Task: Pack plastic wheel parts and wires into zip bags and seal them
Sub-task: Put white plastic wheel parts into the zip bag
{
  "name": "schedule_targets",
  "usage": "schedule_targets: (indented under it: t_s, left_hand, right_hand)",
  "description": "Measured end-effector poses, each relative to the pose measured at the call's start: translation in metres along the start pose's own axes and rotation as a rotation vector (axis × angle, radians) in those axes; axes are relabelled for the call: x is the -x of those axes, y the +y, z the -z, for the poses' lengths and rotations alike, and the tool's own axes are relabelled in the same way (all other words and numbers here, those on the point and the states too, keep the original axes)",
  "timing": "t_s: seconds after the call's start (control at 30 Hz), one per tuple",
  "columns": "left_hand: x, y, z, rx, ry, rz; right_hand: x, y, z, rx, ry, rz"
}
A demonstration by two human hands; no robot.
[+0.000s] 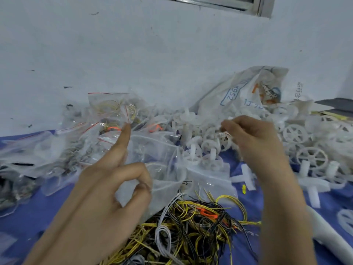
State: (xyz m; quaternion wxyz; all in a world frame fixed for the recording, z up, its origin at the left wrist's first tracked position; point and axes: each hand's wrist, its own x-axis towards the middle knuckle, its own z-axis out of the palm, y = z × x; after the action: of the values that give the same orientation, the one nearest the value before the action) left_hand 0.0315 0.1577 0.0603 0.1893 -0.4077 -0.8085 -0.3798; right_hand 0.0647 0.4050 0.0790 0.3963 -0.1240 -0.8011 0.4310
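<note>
My left hand [112, 186] pinches the edge of a clear zip bag [158, 159] between thumb and middle finger, with the index finger stretched out toward the packed bags. My right hand [254, 142] is curled over the heap of white plastic wheel parts [206, 144] and pinches a small white part at its fingertips. A tangle of yellow, black and white wires [191, 226] lies on the blue cloth [38, 211] just in front of me, below the bag.
Filled zip bags [107, 119] with red seal lines pile up at the back left. A large printed sack [248, 90] leans on the white wall behind more loose wheels [313, 155]. White T-shaped axle pieces [246, 176] lie at the right.
</note>
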Motion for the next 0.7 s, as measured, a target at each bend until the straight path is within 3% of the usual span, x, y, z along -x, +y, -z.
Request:
schedule_targets:
  t_s: [0.13, 0.23, 0.5, 0.6, 0.7]
  left_hand:
    - [0.004, -0.007, -0.002, 0.012, 0.007, 0.026]
    - [0.005, -0.009, -0.002, 0.019, -0.003, 0.047]
    - [0.004, -0.009, -0.003, 0.021, -0.026, 0.103]
    - [0.004, -0.010, -0.006, 0.023, -0.026, 0.096]
    - [0.004, -0.012, -0.009, 0.035, -0.024, 0.071]
  right_hand:
    - [-0.011, 0.079, -0.002, 0.393, -0.281, -0.577]
    - [-0.009, 0.109, -0.005, 0.506, -0.360, -0.721]
    - [-0.010, 0.107, -0.010, 0.482, -0.150, -0.648]
    - [-0.015, 0.076, -0.006, 0.321, -0.012, -0.377]
    - [-0.004, 0.009, -0.001, -0.174, 0.035, -0.034]
